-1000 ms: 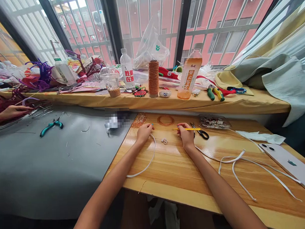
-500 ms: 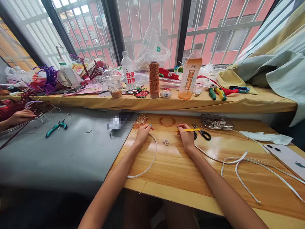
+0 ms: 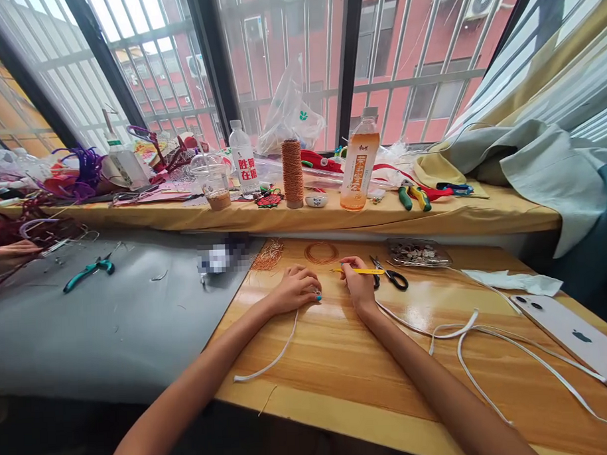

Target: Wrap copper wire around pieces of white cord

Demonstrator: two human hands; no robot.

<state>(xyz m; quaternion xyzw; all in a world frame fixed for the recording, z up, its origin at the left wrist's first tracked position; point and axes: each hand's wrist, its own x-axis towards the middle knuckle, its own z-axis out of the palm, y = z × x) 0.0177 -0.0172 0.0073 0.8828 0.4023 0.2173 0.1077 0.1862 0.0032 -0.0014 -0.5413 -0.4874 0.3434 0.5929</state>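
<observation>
My left hand (image 3: 298,287) is lowered to the wooden table, its fingers bent and closed over a small white looped piece (image 3: 316,293); the fingers hide most of it. A white cord (image 3: 276,362) runs out from under this hand toward the front edge of the table. My right hand (image 3: 358,285) is closed around yellow tweezers (image 3: 367,271), whose thin tip points left. Just behind the tweezers lie black-handled scissors (image 3: 397,279). A coil of copper-coloured wire (image 3: 321,253) rests beyond both hands.
Loose white cords (image 3: 466,328) and a phone (image 3: 576,337) lie at right, with a clear tray (image 3: 418,253) of small pieces behind. A wire spool (image 3: 292,175) and bottles stand on the ledge. Teal pliers (image 3: 90,271) lie at left, near another person's hand (image 3: 16,254).
My left hand has come down and toward the right, over the small white pieces, and its fingers have bent around them. My right hand still holds the tweezers. The view has shifted slightly.
</observation>
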